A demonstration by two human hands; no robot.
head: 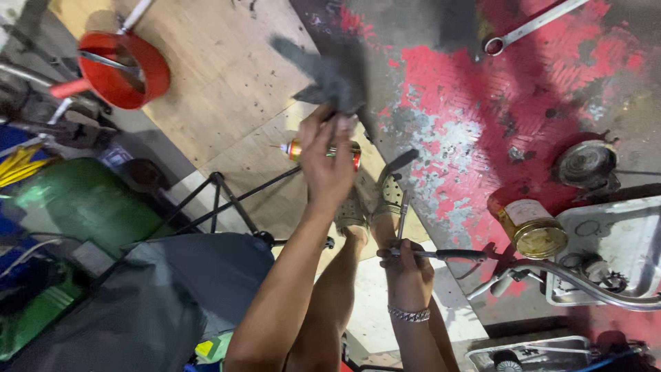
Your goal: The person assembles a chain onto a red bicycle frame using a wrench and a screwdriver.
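Grey, limp cloth [329, 76] hangs bunched in the left hand [326, 162], fingers pinched shut on it above a plywood sheet [220, 83]. The right hand [407, 265] grips a thin metal tool [403, 217] (its tip blurred). Red-painted, worn floor [447, 96] spreads right, bearing a wrench [530, 26] and tin can [533, 231]. A spray can [303, 148] lies mostly hidden behind the left hand.

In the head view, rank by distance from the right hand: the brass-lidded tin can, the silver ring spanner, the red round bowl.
From the right hand:
1. Brass-lidded tin can, to its right.
2. Silver ring spanner, top right on the red-painted floor.
3. Red round bowl, far top left on plywood.
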